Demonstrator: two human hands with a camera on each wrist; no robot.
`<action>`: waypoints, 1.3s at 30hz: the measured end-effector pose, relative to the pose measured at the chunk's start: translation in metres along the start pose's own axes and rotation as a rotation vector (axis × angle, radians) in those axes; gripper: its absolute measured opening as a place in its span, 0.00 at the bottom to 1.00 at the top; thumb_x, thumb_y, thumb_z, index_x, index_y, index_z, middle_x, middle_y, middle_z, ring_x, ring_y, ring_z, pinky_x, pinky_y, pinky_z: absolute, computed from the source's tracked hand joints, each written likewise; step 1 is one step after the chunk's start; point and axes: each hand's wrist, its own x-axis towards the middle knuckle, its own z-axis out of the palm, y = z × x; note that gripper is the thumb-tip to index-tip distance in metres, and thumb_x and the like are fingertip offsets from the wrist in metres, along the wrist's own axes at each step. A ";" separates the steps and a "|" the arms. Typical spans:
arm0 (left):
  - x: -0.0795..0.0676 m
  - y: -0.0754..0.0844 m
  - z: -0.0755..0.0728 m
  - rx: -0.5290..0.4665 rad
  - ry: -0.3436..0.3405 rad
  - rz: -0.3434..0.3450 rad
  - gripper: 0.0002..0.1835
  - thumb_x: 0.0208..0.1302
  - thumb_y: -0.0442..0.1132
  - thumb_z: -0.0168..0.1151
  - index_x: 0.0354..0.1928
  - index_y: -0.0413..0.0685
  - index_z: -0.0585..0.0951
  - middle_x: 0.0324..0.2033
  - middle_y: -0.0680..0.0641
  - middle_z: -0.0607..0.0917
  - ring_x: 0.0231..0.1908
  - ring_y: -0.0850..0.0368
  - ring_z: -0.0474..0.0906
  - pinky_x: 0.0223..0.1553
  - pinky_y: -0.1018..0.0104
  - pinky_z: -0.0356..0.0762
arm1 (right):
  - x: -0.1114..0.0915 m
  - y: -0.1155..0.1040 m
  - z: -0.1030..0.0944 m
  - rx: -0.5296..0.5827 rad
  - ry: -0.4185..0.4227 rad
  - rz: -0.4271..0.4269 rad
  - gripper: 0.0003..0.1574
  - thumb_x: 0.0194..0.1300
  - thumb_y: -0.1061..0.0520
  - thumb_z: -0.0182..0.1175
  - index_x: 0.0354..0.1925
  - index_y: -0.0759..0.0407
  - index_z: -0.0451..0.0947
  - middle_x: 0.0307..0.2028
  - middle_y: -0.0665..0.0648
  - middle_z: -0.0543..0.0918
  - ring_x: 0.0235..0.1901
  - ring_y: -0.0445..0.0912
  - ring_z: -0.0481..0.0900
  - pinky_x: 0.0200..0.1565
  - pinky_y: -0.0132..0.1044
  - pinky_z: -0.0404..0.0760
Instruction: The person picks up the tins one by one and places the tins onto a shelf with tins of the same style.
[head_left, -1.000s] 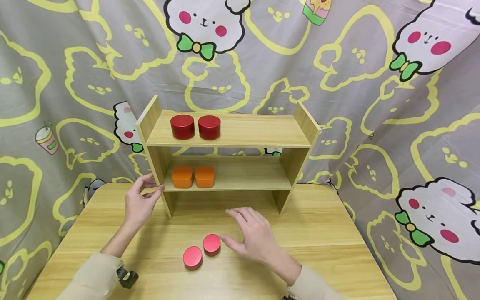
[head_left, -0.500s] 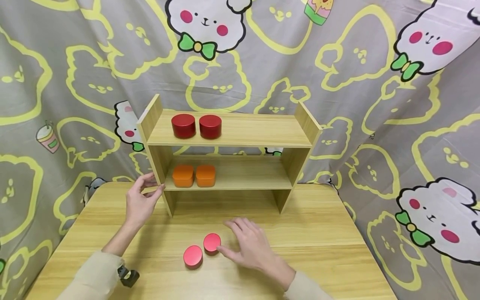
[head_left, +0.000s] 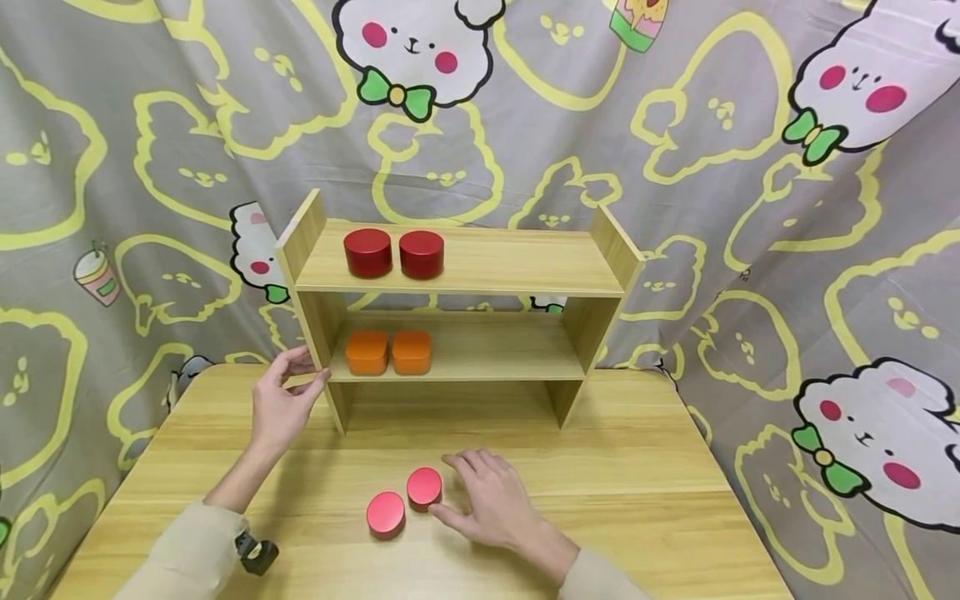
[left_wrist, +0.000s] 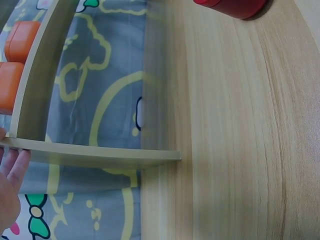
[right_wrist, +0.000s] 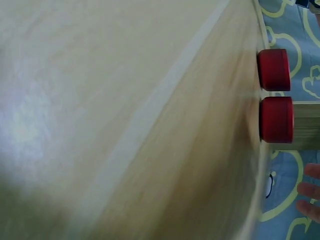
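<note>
My left hand (head_left: 281,404) grips the left side panel of a wooden shelf unit (head_left: 461,379), its thumb at the front edge and the other fingers on the outer face. In the left wrist view, fingers (left_wrist: 17,167) press that panel. My right hand (head_left: 491,504) is spread over the table, the thumb close beside a small red round block (head_left: 424,487); whether it touches cannot be told. A second red round block (head_left: 386,514) lies to the left. In the right wrist view, two red blocks (right_wrist: 276,120) stand near the fingertips (right_wrist: 307,190).
Two dark red cylinders (head_left: 368,252) stand at the left of the top shelf. Below them, two orange rounded blocks (head_left: 367,352) sit on the middle shelf. The wooden table (head_left: 637,500) extends on both sides. A patterned curtain (head_left: 675,200) hangs behind.
My right hand has come down and a little to the left, nearer the right-hand red block on the table. The left hand stays on the shelf panel.
</note>
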 end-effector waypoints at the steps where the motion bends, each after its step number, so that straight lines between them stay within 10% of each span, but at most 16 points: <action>1: 0.000 0.000 0.000 -0.001 -0.002 0.004 0.22 0.63 0.24 0.72 0.60 0.34 0.81 0.42 0.71 0.79 0.41 0.81 0.79 0.38 0.91 0.81 | 0.000 0.000 0.002 -0.006 -0.008 0.001 0.43 0.68 0.23 0.59 0.67 0.48 0.76 0.55 0.49 0.87 0.55 0.46 0.86 0.59 0.45 0.89; 39: 0.000 0.000 -0.001 0.006 -0.006 0.037 0.21 0.64 0.23 0.71 0.59 0.32 0.80 0.43 0.76 0.79 0.41 0.83 0.79 0.39 0.90 0.82 | 0.011 -0.001 0.027 -0.089 -0.198 -0.010 0.44 0.69 0.19 0.53 0.65 0.46 0.78 0.55 0.49 0.86 0.56 0.45 0.85 0.57 0.42 0.89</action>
